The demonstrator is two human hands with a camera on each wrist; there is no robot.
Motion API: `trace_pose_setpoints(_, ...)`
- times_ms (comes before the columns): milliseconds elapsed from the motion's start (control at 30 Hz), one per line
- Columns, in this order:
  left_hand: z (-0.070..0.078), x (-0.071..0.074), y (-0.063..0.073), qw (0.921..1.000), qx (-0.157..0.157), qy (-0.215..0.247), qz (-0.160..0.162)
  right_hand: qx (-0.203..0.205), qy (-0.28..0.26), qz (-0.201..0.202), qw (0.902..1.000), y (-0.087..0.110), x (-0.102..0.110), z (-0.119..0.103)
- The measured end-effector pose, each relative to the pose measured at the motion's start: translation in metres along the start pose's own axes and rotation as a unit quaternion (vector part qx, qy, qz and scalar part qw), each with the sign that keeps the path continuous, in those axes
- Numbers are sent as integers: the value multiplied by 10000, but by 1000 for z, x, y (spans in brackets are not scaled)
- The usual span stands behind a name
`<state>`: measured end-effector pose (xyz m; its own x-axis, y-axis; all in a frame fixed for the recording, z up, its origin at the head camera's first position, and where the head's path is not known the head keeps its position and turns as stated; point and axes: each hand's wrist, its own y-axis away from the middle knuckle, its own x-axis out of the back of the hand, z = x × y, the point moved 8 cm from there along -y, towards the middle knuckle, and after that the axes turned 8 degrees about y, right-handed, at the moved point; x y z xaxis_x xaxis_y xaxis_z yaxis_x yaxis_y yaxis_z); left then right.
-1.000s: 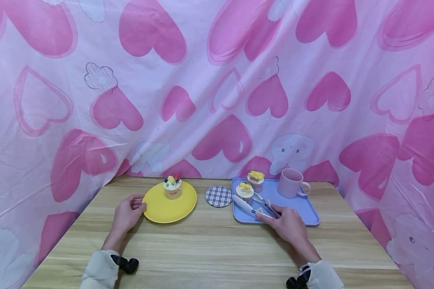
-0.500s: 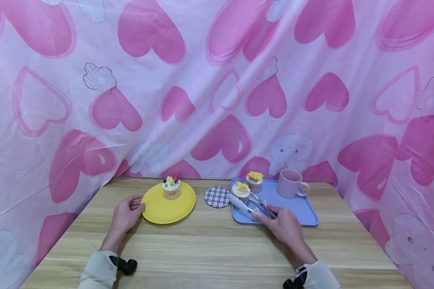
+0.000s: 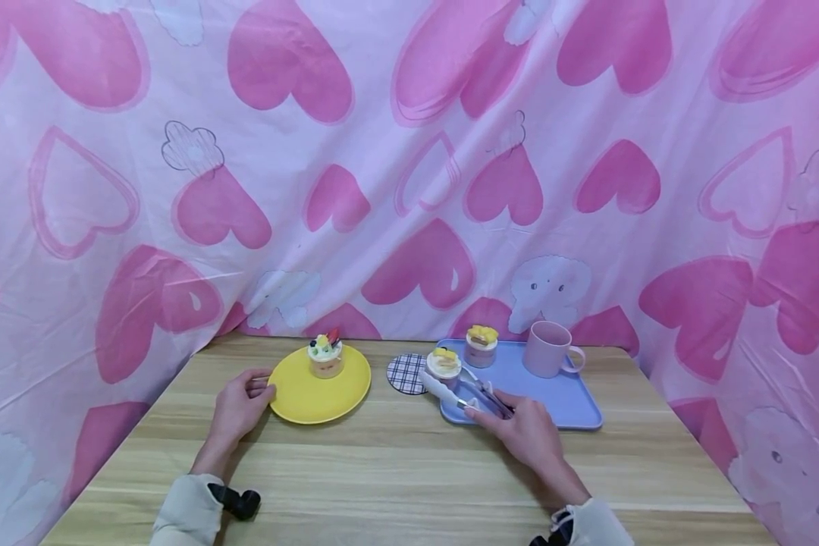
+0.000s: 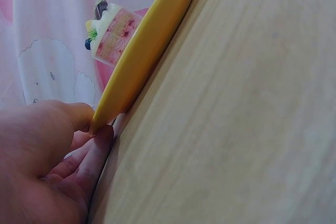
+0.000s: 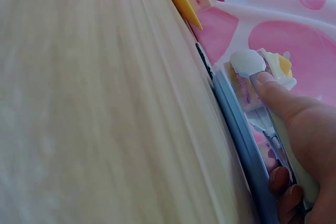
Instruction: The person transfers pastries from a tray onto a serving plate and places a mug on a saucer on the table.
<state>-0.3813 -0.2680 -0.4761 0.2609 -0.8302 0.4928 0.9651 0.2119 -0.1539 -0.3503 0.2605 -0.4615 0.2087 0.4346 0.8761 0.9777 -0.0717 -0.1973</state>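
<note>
My left hand [image 3: 241, 406] pinches the near-left rim of a yellow plate [image 3: 314, 400], thumb above and fingers below in the left wrist view. A small dessert cup [image 3: 326, 365], topped with cream, a red piece and dark berries, stands on that plate. My right hand [image 3: 528, 434] holds white-tipped tongs [image 3: 440, 390]. Between the tong tips is a second dessert cup [image 3: 444, 364] with cream and yellow topping, upright over the left edge of the blue tray [image 3: 560, 406]. In the head view it overlaps the right part of the checked coaster [image 3: 404, 371].
On the tray, a third dessert cup [image 3: 481, 353] with yellow topping stands at the back, and a pink mug [image 3: 544, 353] with its handle to the right stands beside it. The wooden table [image 3: 382, 470] ends at a pink heart-patterned curtain [image 3: 409, 174].
My right hand has moved left with the tongs, carrying the yellow-topped dessert cup from over the tray toward the coaster. My left hand and the plate have stayed in place.
</note>
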Motion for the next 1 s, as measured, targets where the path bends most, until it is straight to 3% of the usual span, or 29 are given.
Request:
trace_pose_setpoints(600, 0, 0, 1, 10000, 30, 53, -12, -129, -340, 29, 9993, 3, -6, -20)
trace_pose_setpoints(1000, -1, 1, 1, 10000, 0, 86, 39, 68, -464, 226, 9986, 6, -11, -38)
